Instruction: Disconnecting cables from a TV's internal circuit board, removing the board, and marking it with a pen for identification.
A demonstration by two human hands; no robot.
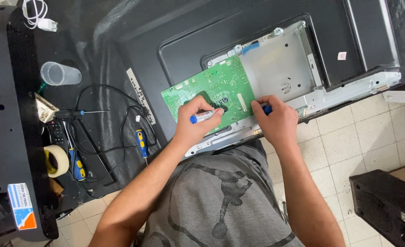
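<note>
A: What are the two hands doing?

B: Both rest on a green circuit board (211,89) that lies half lifted out of the open back of a flat television (275,50), itself face down on a dark bench (97,68). The left hand (198,120) has its fingers (211,114) curled shut around a white marker with a blue cap (203,117). The right hand (275,120) has its fingers closed on a small blue thing (267,109), mostly hidden; I cannot tell what it is.

A: Which way does the marker lie?

B: Its long axis runs nearly left to right, tilted a little upward to the right. The blue cap end sticks out of the fist on the left; the other end points right, over the lower part of the board near a dark patch (211,98).

A: And the board, from the hands?

B: It stretches up and to the right, its long side slanted, with its right end beside a bare metal plate (280,68) inside the set. The left hand lies over its lower middle, the right hand touches its lower right corner. Both are equally close.

A: Anything else about?

B: To the left, well apart: a clear plastic cup (59,73), a roll of tape (56,160), blue and yellow screwdrivers (141,142) and tangled black cables (111,105)
</note>
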